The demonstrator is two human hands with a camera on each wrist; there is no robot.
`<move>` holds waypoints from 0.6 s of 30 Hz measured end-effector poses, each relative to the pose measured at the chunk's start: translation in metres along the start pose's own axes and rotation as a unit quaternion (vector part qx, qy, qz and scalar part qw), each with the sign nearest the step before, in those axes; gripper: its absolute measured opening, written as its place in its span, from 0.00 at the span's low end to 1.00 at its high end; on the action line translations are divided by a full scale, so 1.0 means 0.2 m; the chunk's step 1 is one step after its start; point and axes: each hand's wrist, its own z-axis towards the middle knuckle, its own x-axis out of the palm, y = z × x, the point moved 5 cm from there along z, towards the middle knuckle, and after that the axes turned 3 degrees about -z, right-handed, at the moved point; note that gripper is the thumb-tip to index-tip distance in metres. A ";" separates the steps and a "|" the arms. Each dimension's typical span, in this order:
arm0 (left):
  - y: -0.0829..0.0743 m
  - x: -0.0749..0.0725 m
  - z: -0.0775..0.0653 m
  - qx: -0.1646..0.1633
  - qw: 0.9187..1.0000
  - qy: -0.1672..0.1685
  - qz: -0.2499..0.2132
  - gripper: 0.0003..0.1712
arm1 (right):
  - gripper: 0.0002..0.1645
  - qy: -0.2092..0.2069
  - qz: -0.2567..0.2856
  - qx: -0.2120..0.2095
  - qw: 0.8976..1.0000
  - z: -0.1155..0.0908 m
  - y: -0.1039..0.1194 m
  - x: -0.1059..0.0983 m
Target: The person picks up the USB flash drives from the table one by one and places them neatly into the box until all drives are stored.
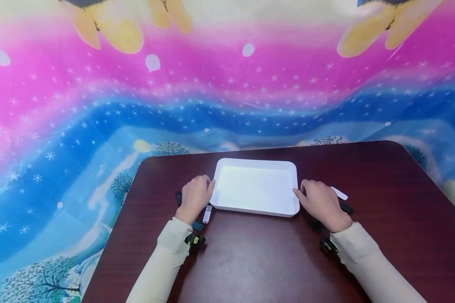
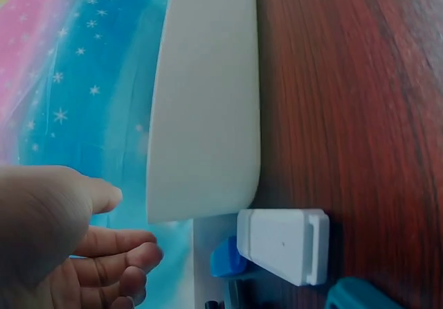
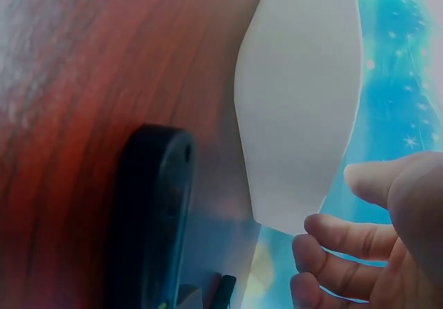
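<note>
A shallow white rectangular tray (image 1: 255,191) sits on the dark table between both hands, with nothing inside. My left hand (image 1: 195,198) is at its left end, thumb toward the rim. In the left wrist view a gap shows between those loosely bent fingers (image 2: 114,257) and the tray's wall (image 2: 208,108). On the opposite side, my right hand (image 1: 320,204) has its thumb right at the rim. The right wrist view shows its fingertips (image 3: 315,243) by the tray's end corner, loosely bent and not wrapped round it.
Left of the tray lie a small white stick resembling a USB drive (image 1: 207,214), a teal one (image 1: 197,226) and a black one (image 1: 178,198). To the right are a white stick (image 1: 339,193) and black ones (image 1: 346,207). A printed cloth (image 1: 227,92) hangs behind the table.
</note>
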 end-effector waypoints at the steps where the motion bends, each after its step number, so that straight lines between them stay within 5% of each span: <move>1: 0.00 0.00 0.00 -0.001 1.000 0.005 0.002 0.19 | 0.19 0.000 0.002 -0.002 1.000 0.00 0.00 0.00; 18: -0.01 0.03 -0.03 0.010 0.999 0.039 0.018 0.19 | 0.13 0.015 0.006 0.004 1.000 0.00 0.01 0.01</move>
